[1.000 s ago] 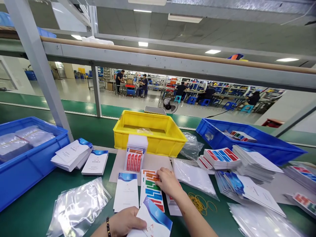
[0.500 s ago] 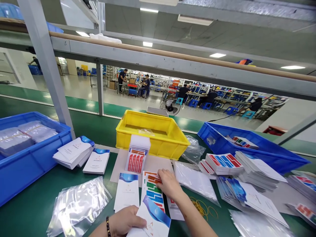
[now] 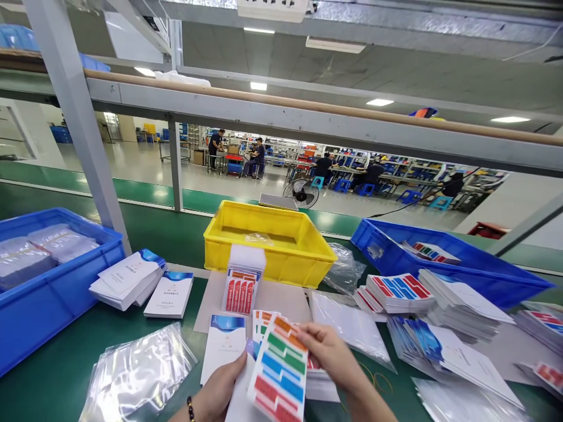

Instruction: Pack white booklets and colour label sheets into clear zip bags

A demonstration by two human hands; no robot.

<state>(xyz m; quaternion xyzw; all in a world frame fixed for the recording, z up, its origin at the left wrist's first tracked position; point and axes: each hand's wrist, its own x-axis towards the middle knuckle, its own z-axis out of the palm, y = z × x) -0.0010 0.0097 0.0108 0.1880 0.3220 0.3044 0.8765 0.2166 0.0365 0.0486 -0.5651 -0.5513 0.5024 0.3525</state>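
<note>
My right hand (image 3: 329, 356) pinches the top right edge of a sticker sheet (image 3: 281, 366) printed with orange, green, blue and red shapes, and holds it tilted. Beside it, my left hand (image 3: 220, 384) grips a white booklet (image 3: 238, 395), which the sheet partly covers. A stack of white booklets with blue tops (image 3: 224, 346) lies just behind my left hand. More sticker sheets (image 3: 261, 319) show behind the raised one. Farther back, red label sheets (image 3: 240, 293) lean upright against a white block.
A yellow bin (image 3: 268, 258) stands at the back, between a left blue bin (image 3: 57, 293) of bagged items and a right blue bin (image 3: 461, 275). Clear plastic bags (image 3: 136, 369) lie at left, a white plastic pack (image 3: 352, 322) at right. Stacked booklets (image 3: 466, 299) stand farther right.
My right hand has lifted a sticker sheet off its pile and brought it toward me, over the booklet. The booklet in my left hand has turned, and its blue cover is now mostly hidden.
</note>
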